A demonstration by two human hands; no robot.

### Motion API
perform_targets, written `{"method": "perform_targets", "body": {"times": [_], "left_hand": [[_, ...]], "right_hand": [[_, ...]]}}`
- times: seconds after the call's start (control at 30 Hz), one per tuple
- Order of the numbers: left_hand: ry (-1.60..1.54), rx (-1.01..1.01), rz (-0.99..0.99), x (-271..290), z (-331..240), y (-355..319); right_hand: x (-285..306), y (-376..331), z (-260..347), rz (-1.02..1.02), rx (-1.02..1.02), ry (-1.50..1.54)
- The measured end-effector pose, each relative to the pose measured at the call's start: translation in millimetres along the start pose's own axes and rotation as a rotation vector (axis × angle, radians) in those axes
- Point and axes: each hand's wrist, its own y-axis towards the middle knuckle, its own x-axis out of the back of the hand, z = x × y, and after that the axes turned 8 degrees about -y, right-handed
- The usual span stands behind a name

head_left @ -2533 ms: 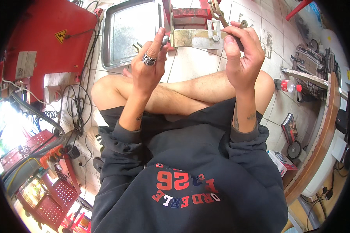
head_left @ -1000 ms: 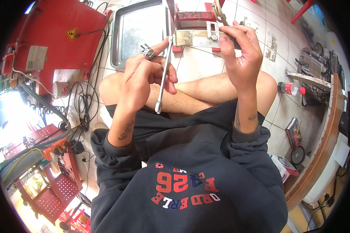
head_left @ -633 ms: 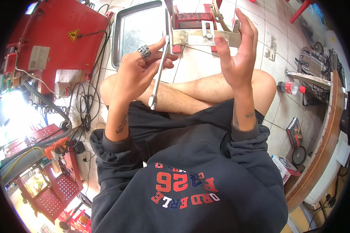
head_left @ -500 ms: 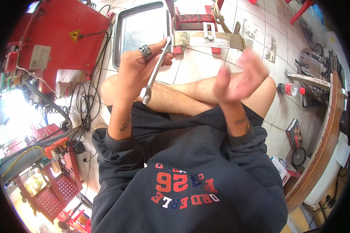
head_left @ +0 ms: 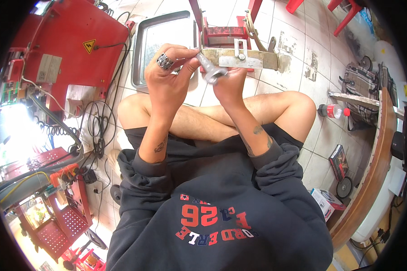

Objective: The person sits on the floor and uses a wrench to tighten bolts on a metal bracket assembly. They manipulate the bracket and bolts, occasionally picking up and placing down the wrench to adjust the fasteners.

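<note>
My left hand (head_left: 169, 72), with a ring on one finger, pinches a silver wrench (head_left: 208, 67) between thumb and fingertips. One end of the wrench meets the left end of a worn metal bar (head_left: 270, 60); its thicker end points back toward me. The bar carries a slotted plate (head_left: 228, 61) with a bolt (head_left: 242, 57) in it, and it is joined to a red metal frame (head_left: 224, 31). My right hand (head_left: 230, 86) reaches under the bar, just right of the wrench's thick end. Its fingers are mostly hidden, so its grip does not show.
A grey metal tray (head_left: 140, 58) lies on the tiled floor behind my left hand. Further left stand a red machine (head_left: 72, 36) and tangled black cables (head_left: 95, 119). To the right are a plastic bottle (head_left: 332, 111), a plaid bag (head_left: 364, 81) and a wooden edge (head_left: 371, 167).
My right hand has moved left and under the bar from its raised place. The wrench has swung, its near end now further right. The bar sits slightly lower and to the left.
</note>
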Motion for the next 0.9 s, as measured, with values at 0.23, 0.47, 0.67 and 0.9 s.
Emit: {"method": "perform_targets", "body": {"times": [0.23,0.47,0.67,0.9], "left_hand": [[-0.091,0.104,-0.272,-17,11,-19],[-0.115,0.105,-0.277,-17,7,-20],[0.014,0.106,-0.263,-18,-5,-16],[-0.122,0.198,-0.016,4,-7,-9]], "right_hand": [[4,-6,6,0.053,0.105,0.055],[6,-5,8,0.049,0.257,-0.016],[13,-3,15,0.21,0.158,0.223],[25,6,18,0.303,0.05,0.066]]}}
